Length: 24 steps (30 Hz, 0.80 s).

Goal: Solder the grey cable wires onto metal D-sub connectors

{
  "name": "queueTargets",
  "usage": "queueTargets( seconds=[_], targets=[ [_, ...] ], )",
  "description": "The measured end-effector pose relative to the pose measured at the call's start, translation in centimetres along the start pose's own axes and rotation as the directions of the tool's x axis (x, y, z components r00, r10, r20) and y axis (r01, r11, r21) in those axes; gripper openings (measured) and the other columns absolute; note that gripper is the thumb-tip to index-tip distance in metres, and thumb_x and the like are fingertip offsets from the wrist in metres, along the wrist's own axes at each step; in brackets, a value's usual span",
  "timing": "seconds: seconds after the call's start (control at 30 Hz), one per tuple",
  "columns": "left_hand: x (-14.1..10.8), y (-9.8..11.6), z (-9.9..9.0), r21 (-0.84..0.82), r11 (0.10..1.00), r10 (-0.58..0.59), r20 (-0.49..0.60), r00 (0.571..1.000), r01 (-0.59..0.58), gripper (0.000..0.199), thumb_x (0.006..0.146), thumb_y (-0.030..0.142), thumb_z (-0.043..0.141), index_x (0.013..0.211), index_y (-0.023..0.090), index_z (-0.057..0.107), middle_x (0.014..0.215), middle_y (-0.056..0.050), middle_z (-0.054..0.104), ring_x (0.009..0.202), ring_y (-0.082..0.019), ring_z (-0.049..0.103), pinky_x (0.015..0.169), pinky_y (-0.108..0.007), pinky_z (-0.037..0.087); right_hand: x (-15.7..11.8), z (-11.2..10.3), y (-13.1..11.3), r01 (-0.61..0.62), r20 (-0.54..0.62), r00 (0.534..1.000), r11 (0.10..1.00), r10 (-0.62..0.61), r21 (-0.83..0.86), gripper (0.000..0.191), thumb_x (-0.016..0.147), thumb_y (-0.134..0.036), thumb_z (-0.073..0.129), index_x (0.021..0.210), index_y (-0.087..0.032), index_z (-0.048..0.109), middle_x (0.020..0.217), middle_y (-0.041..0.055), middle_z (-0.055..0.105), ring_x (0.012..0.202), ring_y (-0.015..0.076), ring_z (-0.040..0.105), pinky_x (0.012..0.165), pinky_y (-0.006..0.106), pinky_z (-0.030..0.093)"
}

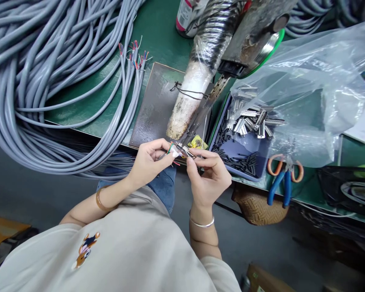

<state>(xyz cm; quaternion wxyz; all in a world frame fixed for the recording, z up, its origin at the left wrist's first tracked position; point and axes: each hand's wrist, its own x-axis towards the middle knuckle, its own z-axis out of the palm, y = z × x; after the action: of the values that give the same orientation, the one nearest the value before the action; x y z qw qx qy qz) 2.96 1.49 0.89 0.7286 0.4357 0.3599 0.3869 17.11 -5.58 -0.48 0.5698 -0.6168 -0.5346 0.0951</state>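
At the front edge of the bench, my left hand (150,160) is closed, fingertips pinching the stripped end of a cable with thin coloured wires (172,148). Facing it, my right hand (209,174) pinches a small multi-pin metal connector (185,151) between thumb and fingers. Wires and connector meet between both sets of fingertips; whether they are joined is too small to tell. Just above them, the slotted shaft of what looks like a soldering iron (220,87) slants down toward the connector. A crumpled yellow piece (197,142) lies close behind my right fingers.
Grey cables (63,61) pile up at left, stripped ends on the green bench. A plastic-wrapped hose (194,73) hangs over a dark plate (155,93). At right stand a tray (252,175) of metal connectors (258,121) and black pieces (240,160), a plastic bag (310,101) and blue-handled pliers (287,186).
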Motion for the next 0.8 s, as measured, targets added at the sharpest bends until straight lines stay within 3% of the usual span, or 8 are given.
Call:
queueTargets(
  seconds=[0.13,0.23,0.47,0.8],
  targets=[
    [0.12,-0.34,0.27,0.076,0.995,0.075,-0.058,0.996,-0.070,0.014,0.074,0.021,0.076,0.070,0.015,0.065,0.067,0.001,0.061,0.056,-0.006,0.049,0.050,-0.016,0.040,-0.03,0.25,0.09,0.093,-0.015,0.995,0.993,-0.094,-0.072,0.018,0.086,-0.013,0.077,0.082,-0.023,0.063,0.098,0.0012,0.080,0.085,0.0154,0.076,0.074,0.030,0.062],
    [0.24,-0.43,0.34,0.106,0.992,0.079,-0.078,0.994,-0.070,0.015,0.073,0.021,0.075,0.068,0.015,0.062,0.064,0.002,0.057,0.057,-0.006,0.048,0.051,-0.016,0.039,0.00,0.38,0.29,0.130,-0.017,0.991,0.986,-0.133,-0.106,0.018,0.086,-0.012,0.077,0.083,-0.023,0.063,0.099,0.0012,0.080,0.085,0.0156,0.076,0.073,0.030,0.062],
    [0.21,-0.07,0.26,0.093,0.995,0.041,-0.050,0.998,-0.036,0.018,0.074,0.024,0.076,0.070,0.015,0.062,0.069,0.001,0.063,0.054,-0.005,0.048,0.050,-0.016,0.037,0.16,0.46,0.55,0.114,-0.013,0.993,0.990,-0.115,-0.081,0.017,0.086,-0.012,0.077,0.083,-0.023,0.064,0.097,0.0011,0.080,0.085,0.0156,0.076,0.073,0.029,0.062],
    [0.21,-0.37,0.39,0.129,0.989,0.076,-0.085,0.993,-0.065,0.018,0.076,0.021,0.077,0.071,0.015,0.060,0.068,0.003,0.058,0.058,-0.006,0.045,0.054,-0.017,0.038,0.27,0.65,0.53,0.147,-0.022,0.988,0.984,-0.150,-0.103,0.019,0.084,-0.009,0.078,0.084,-0.023,0.066,0.098,0.0011,0.080,0.086,0.0155,0.076,0.073,0.029,0.063]
  ],
)
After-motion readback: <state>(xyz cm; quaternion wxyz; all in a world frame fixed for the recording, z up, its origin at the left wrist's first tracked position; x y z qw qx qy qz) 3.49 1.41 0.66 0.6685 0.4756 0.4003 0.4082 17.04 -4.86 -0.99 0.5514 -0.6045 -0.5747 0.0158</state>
